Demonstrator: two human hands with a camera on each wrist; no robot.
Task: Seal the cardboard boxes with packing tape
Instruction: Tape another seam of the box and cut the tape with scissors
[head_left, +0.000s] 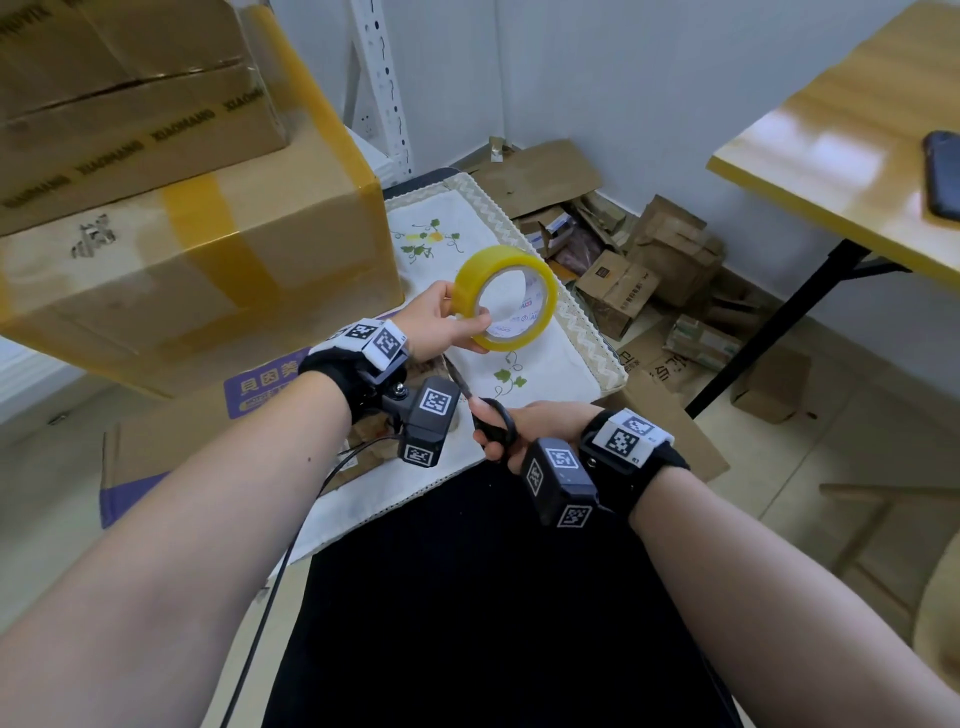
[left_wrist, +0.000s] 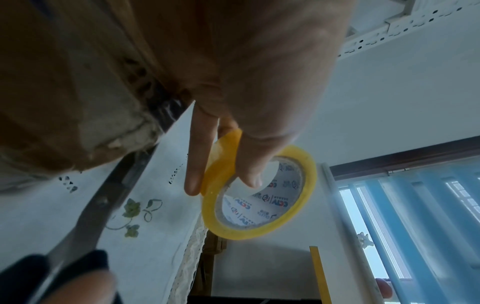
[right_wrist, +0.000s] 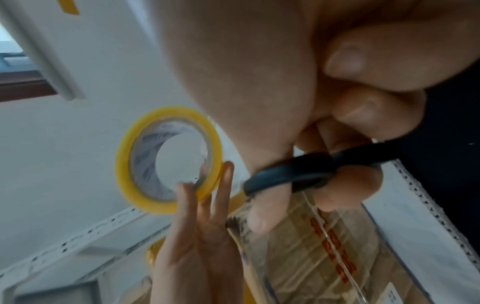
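Note:
My left hand (head_left: 441, 322) holds a yellow roll of packing tape (head_left: 506, 299) in the air above the embroidered cloth, thumb inside the core and fingers on the outer face. The same tape roll (left_wrist: 259, 193) fills the left wrist view and shows as a ring (right_wrist: 168, 160) in the right wrist view. My right hand (head_left: 524, 431) grips black-handled scissors (head_left: 493, 423), fingers through the loops (right_wrist: 293, 174), blades pointing up-left towards the left wrist. A large cardboard box (head_left: 197, 270) with yellow tape bands stands at the left, with a smaller box (head_left: 130, 93) stacked on it.
A white embroidered cloth (head_left: 519, 364) covers a dark surface (head_left: 467, 597) in front of me. Flattened and crumpled cardboard boxes (head_left: 639, 275) litter the floor by the wall. A yellow wooden table (head_left: 831, 145) with a dark phone (head_left: 943, 176) stands at the right. A white perforated shelf post (head_left: 382, 88) rises behind.

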